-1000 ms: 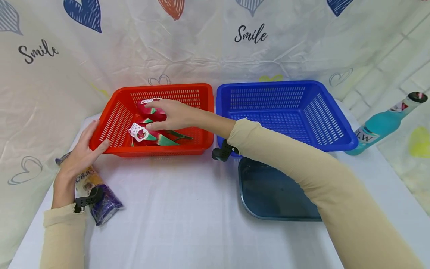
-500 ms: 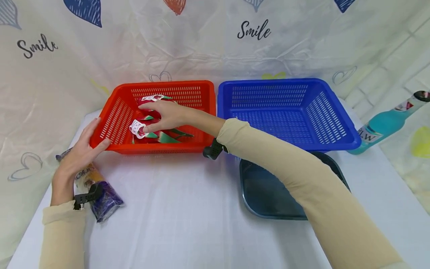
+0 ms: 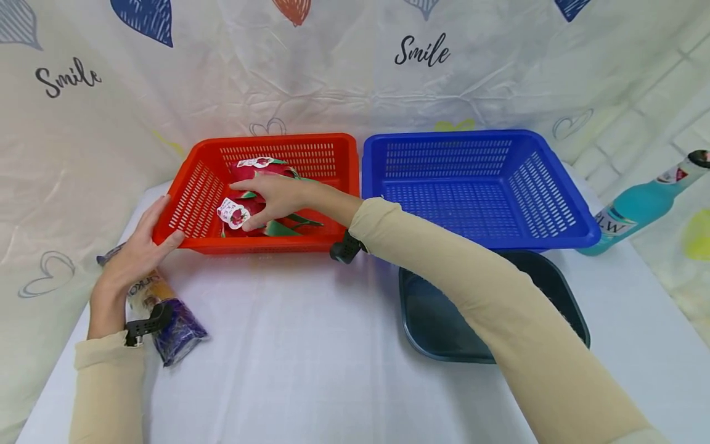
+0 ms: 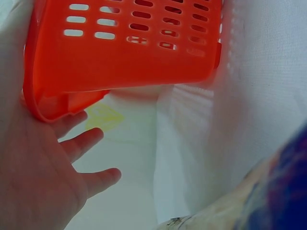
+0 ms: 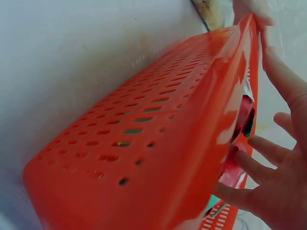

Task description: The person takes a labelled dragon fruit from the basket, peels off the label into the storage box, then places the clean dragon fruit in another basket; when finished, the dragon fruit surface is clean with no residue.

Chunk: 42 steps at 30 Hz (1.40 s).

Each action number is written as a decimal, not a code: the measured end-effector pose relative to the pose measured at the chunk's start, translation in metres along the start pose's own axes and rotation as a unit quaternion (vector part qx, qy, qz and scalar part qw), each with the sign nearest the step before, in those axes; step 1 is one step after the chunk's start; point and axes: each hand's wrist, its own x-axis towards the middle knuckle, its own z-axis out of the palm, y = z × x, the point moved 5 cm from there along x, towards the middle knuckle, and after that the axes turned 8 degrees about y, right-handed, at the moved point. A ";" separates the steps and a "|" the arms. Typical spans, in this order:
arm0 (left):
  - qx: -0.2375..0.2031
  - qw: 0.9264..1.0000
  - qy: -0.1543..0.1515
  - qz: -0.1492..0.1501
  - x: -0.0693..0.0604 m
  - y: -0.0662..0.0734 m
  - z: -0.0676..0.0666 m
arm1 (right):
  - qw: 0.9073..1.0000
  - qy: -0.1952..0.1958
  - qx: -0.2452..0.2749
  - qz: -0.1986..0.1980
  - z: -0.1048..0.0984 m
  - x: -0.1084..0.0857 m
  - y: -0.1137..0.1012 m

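Observation:
My left hand rests at the left end of the red basket, its thumb on the near corner. In the left wrist view, the spread fingers of the left hand extend beside the red rim. Over the basket, my right hand reaches down with fingers spread, touching red-and-green items with white labels. One label faces up near its thumb; another labelled item lies behind it. The right wrist view has the right hand with its fingertips by a pink-red item; its exact contact is partly hidden.
A blue basket stands right of the red one, with a dark tray in front, partly under my right sleeve. A teal bottle leans at the far right. A purple packet lies beside my left wrist.
My right hand has moved slightly left and lower over the labelled items, its thumb nearer the front one. The left hand keeps its place on the basket. The head view has shifted a little.

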 end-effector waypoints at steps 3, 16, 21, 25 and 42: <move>0.002 1.000 0.001 0.002 0.000 0.001 0.000 | 1.000 -0.005 0.008 0.009 0.003 0.002 0.000; 0.006 1.000 -0.005 0.007 0.001 0.001 0.002 | 1.000 -0.007 0.022 0.010 0.009 0.013 0.005; 0.011 1.000 -0.004 0.004 0.002 -0.001 0.001 | 0.999 -0.012 0.040 0.013 0.011 0.017 0.007; 0.014 1.000 -0.004 0.001 0.003 -0.002 0.000 | 0.998 -0.020 0.047 0.020 0.011 0.021 0.007; 0.004 1.000 -0.008 0.002 0.002 -0.003 0.000 | 0.980 -0.137 0.075 0.126 -0.004 0.032 0.010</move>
